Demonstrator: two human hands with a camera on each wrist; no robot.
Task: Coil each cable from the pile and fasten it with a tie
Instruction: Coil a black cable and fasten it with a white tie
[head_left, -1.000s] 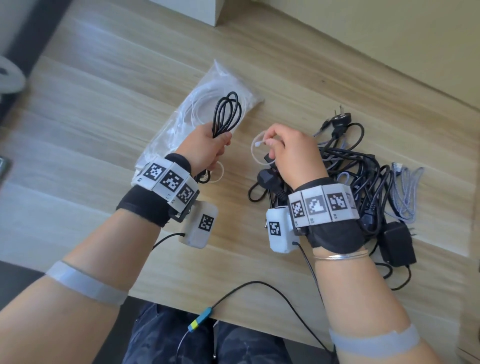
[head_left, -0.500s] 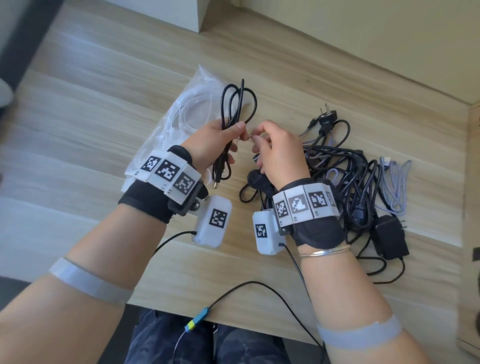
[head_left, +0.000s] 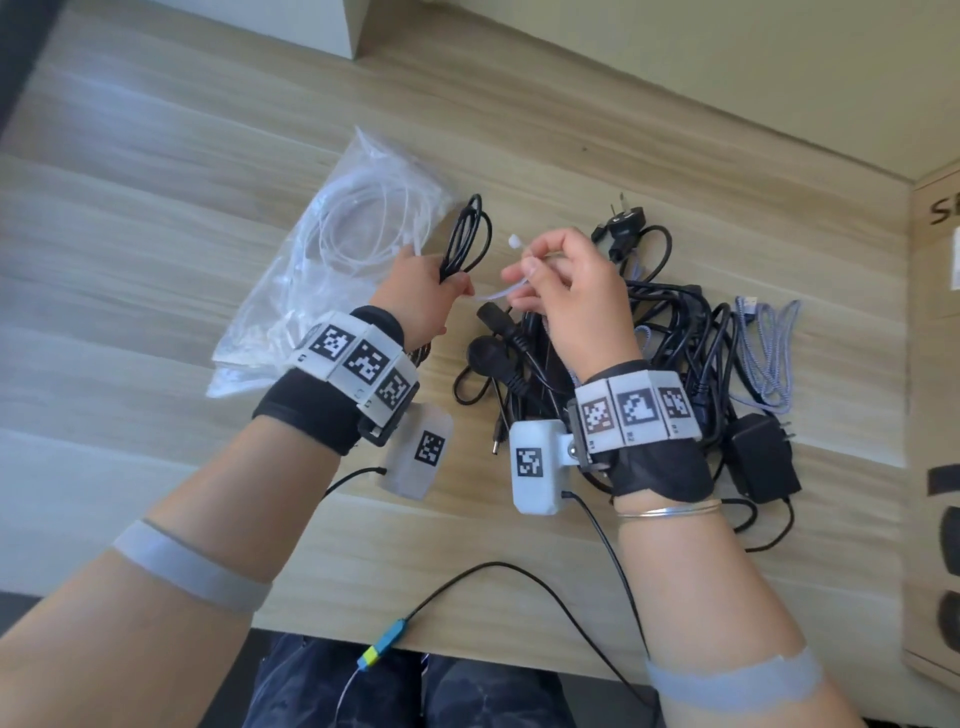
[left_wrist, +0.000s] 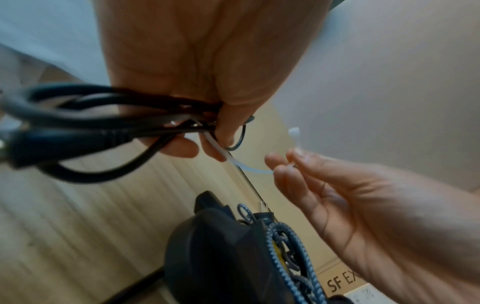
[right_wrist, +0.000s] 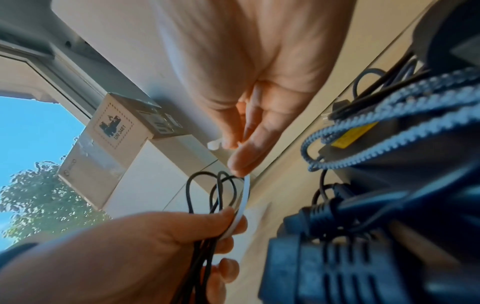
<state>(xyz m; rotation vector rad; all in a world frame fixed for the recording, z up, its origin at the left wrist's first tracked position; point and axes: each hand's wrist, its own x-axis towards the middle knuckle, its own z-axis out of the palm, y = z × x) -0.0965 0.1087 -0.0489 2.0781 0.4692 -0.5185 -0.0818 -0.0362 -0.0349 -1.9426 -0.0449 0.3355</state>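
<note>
Your left hand (head_left: 421, 291) is closed around a coiled black cable (head_left: 466, 240), gripping the bundle at its middle so that its loops stand up past your knuckles toward the far side of the wooden table (head_left: 156, 218); in the left wrist view the plug end and the lower loops of the same cable (left_wrist: 85, 131) hang out on the other side of your fist. Your right hand (head_left: 571, 296) pinches a white zip tie (head_left: 498, 293) between thumb and forefinger, with the other fingers loosely curled. The tie's small square head (head_left: 514, 241) sticks up above your right fingertips, and its strap runs across the gap to your left hand, where the far end is tucked under your left fingers against the cable; the right wrist view shows the strap (right_wrist: 242, 197) curving down from your right fingertips into your left grip. You cannot tell from any view whether the strap goes all the way round the bundle. Both hands are raised above the table. Just right of your right hand lies the pile of tangled black cables (head_left: 670, 332), with a black power adapter (head_left: 761, 457) at its near right edge and a grey braided cable (head_left: 769, 353) along its right side. To the left of your left hand lies a clear plastic bag (head_left: 322, 270) of white ties.
</note>
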